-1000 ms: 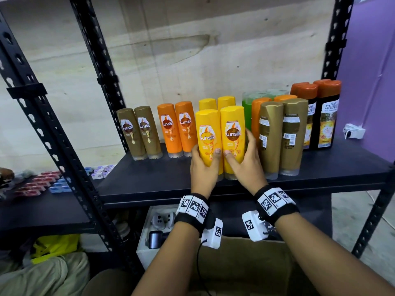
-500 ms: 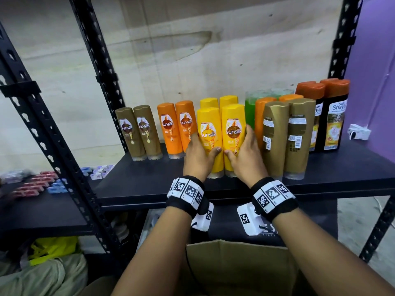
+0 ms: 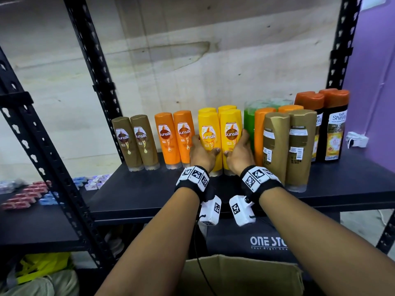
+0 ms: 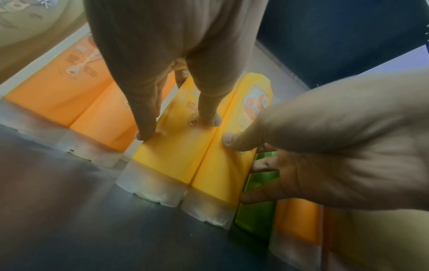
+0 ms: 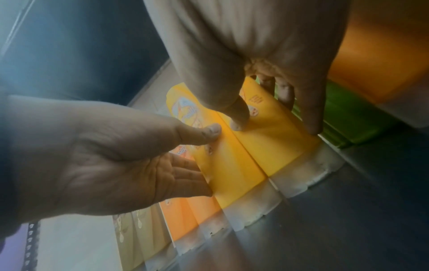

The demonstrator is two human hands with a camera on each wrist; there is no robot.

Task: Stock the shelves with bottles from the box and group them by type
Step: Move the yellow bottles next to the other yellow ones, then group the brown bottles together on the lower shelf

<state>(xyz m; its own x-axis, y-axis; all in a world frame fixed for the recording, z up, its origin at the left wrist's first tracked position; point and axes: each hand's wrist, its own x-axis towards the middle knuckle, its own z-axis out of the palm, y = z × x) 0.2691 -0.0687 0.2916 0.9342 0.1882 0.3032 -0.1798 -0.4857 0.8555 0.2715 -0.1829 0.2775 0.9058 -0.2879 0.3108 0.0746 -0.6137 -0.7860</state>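
Since a second ago we have pushed the two yellow bottles [image 3: 220,137] back from the shelf's [image 3: 136,195] front edge; our left hand [image 3: 201,153] and right hand [image 3: 240,154] each grasp one, thumbs in front.

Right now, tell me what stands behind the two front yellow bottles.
Behind the front yellow bottles, two more yellow tops show, so a second row stands there. Their bodies and labels are hidden.

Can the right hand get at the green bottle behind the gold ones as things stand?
Probably not straight from the front: the gold bottles and an orange bottle stand before the green bottle. The right hand beside it also holds a yellow bottle.
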